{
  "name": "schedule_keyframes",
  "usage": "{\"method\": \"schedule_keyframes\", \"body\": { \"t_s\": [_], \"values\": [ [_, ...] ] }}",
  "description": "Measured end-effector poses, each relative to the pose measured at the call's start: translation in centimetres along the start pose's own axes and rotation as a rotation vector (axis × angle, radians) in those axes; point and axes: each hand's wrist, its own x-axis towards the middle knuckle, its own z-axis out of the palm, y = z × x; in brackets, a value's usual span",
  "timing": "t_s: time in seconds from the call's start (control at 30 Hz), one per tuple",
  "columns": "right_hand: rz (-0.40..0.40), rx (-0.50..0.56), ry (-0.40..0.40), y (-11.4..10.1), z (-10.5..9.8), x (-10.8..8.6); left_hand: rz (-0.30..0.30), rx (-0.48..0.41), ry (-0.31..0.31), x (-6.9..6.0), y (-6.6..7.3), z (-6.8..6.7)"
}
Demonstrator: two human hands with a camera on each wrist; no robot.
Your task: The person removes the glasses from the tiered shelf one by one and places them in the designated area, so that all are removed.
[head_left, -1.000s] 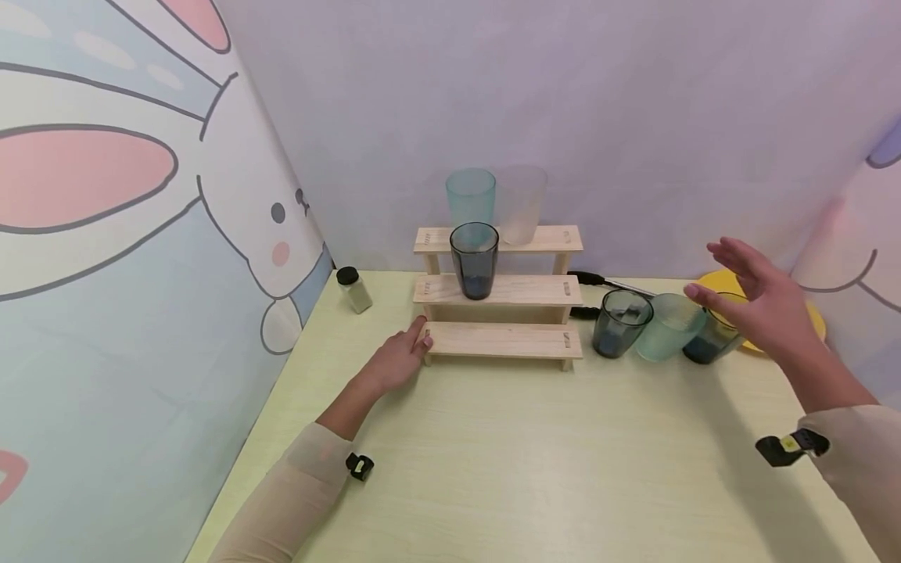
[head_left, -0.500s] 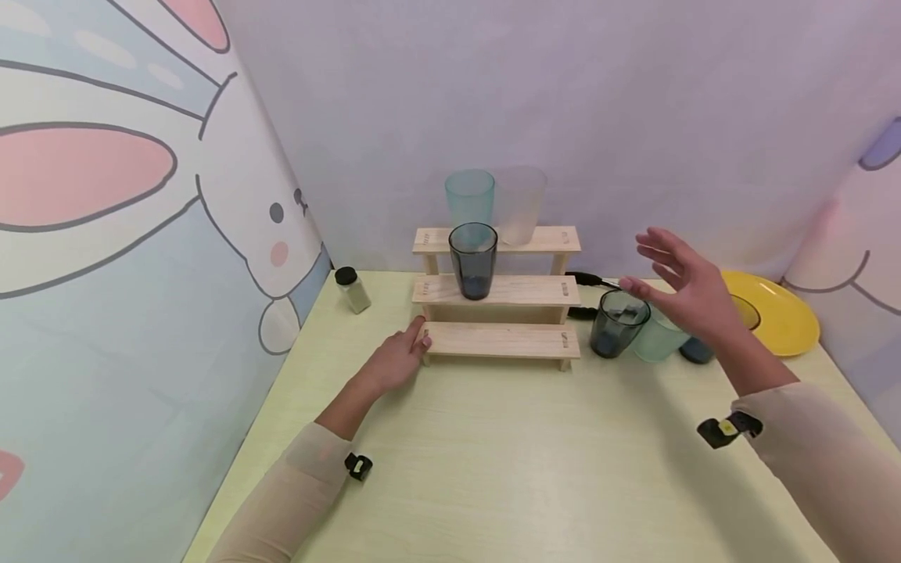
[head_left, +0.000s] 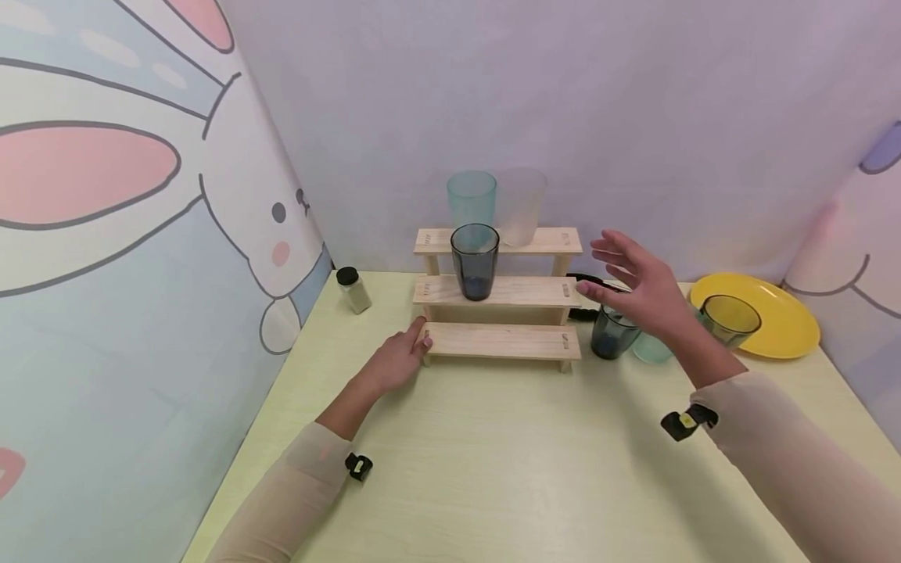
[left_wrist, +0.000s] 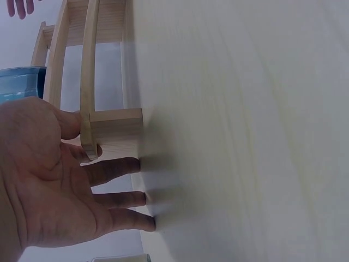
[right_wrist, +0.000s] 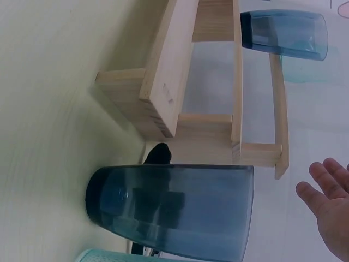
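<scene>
A three-tier wooden stand [head_left: 501, 341] stands near the back wall. My left hand [head_left: 394, 363] pinches the left end of its lowest board between thumb and index finger; the other fingers touch the table. On the middle tier sits a dark glass [head_left: 475, 266]. The top tier bears a teal cup [head_left: 472, 195] and a frosted clear cup [head_left: 524, 207]. My right hand [head_left: 651, 295], fingers spread and holding nothing, hovers right of the stand. Below it stand another dark glass [right_wrist: 174, 210] and a teal cup [head_left: 651, 350], both partly hidden in the head view.
At the right lies a yellow plate [head_left: 791, 322], with a third dark glass [head_left: 730, 319] in front, partly covered by my right arm. Black handles [head_left: 583, 314] stick out beside the stand. A black-capped jar [head_left: 354, 291] stands at the left.
My right hand has moved left, from over the third dark glass toward the stand's right end, staying free of any object. The left hand has kept its hold on the board.
</scene>
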Motion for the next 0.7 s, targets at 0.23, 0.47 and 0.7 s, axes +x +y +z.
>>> {"method": "schedule_keyframes", "body": {
  "t_s": [0.23, 0.47, 0.7],
  "values": [
    [-0.017, 0.020, -0.030, -1.0, 1.7, 0.9, -0.016, -0.020, -0.004, 0.9, -0.9, 0.6],
    [-0.041, 0.036, -0.056, -2.0, 3.5, 2.0, -0.015, -0.075, -0.008, 1.5, -2.4, 1.4],
    [-0.086, 0.047, -0.060, -2.8, 5.2, 3.1, -0.008, -0.062, 0.009, 1.4, -2.1, 1.2]
  ]
}}
